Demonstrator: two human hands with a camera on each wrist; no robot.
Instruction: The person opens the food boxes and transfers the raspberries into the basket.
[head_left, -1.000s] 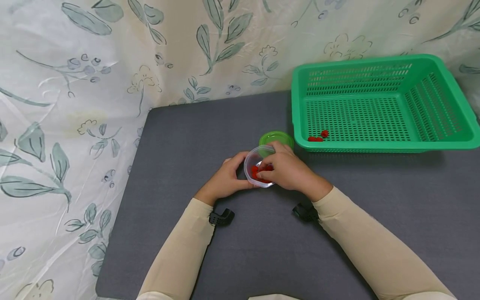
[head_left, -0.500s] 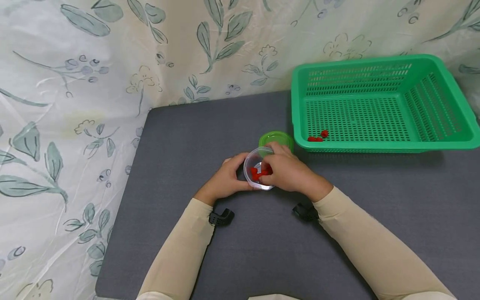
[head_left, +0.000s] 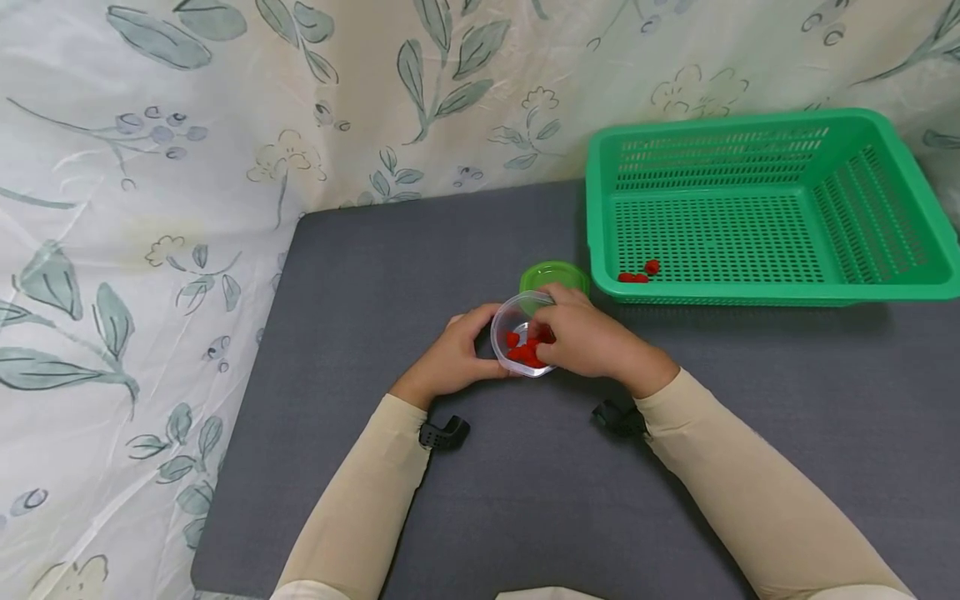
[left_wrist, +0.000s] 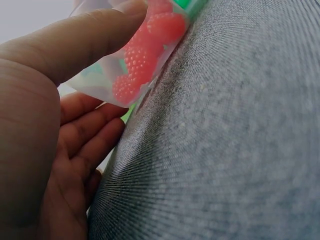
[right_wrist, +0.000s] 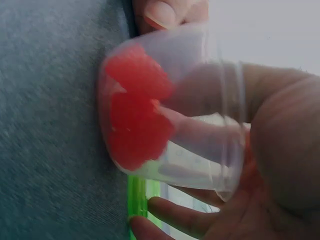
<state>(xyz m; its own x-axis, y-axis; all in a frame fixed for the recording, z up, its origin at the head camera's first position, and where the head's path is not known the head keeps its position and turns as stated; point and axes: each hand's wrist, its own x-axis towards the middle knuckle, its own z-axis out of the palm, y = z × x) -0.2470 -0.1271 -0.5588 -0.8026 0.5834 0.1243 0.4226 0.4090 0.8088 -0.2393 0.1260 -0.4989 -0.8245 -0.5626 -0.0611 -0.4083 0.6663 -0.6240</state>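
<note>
My left hand (head_left: 453, 354) holds a small clear plastic cup (head_left: 512, 317) from its left side, thumb and fingers spread around the wall. Inside it lie several red raspberries (head_left: 523, 355), seen through the wall in the right wrist view as a cluster (right_wrist: 135, 130) near the bottom. From the right, my right hand (head_left: 588, 337) reaches over the rim, thumb and index finger down in the cup, pinching a raspberry (head_left: 545, 333). Its other fingers stay outside, close to a green lid (head_left: 546, 275) just behind the cup. The left wrist view shows the left thumb (left_wrist: 95, 37) along the wall.
A large green perforated basket (head_left: 720, 292) stands at the back right, with a few raspberries (head_left: 652, 267) in its near left corner. Grey cloth (head_left: 375, 275) covers the table. A floral curtain (head_left: 337, 100) hangs along the back and left.
Inside the cup, the right fingers have shifted among the raspberries, and the right wrist has drawn slightly to the right. My left hand keeps its hold on the cup.
</note>
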